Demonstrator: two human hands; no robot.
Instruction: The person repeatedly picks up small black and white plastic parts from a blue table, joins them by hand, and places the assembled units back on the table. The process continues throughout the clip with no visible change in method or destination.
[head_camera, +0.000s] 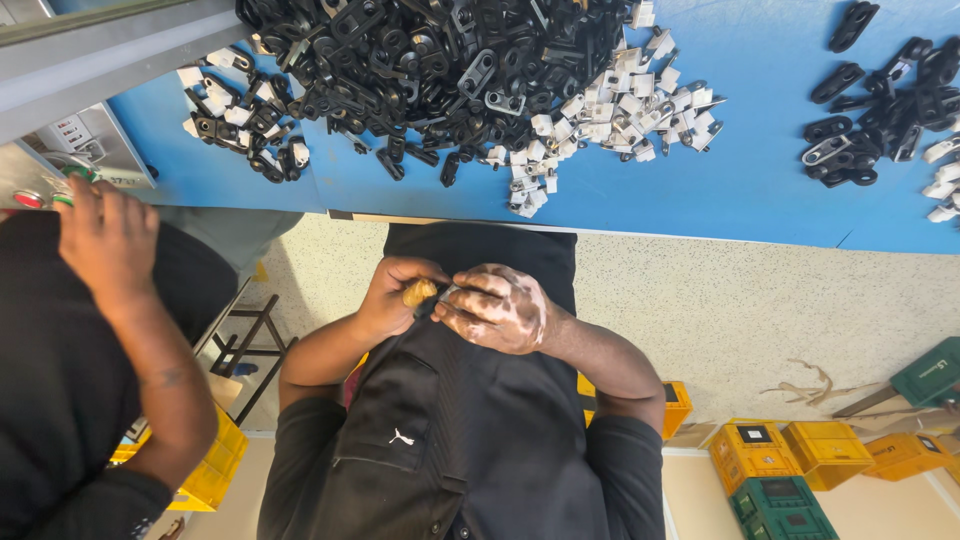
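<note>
Both my hands are together over my lap, below the edge of the blue table (760, 190). My left hand (385, 298) is closed around a small tan piece (419, 291). My right hand (500, 310) touches it, fingers curled and pinching a small grey part (446, 293) against that piece. A big heap of black plastic links (420, 60) lies on the table above my hands. Small white clips (610, 115) lie along the heap's right side.
A co-worker in black stands at the left, one hand (105, 240) at a grey control box (75, 150) with red and green buttons. A smaller pile of black links (880, 110) lies at the right. Yellow and green crates (800, 470) sit on the speckled floor.
</note>
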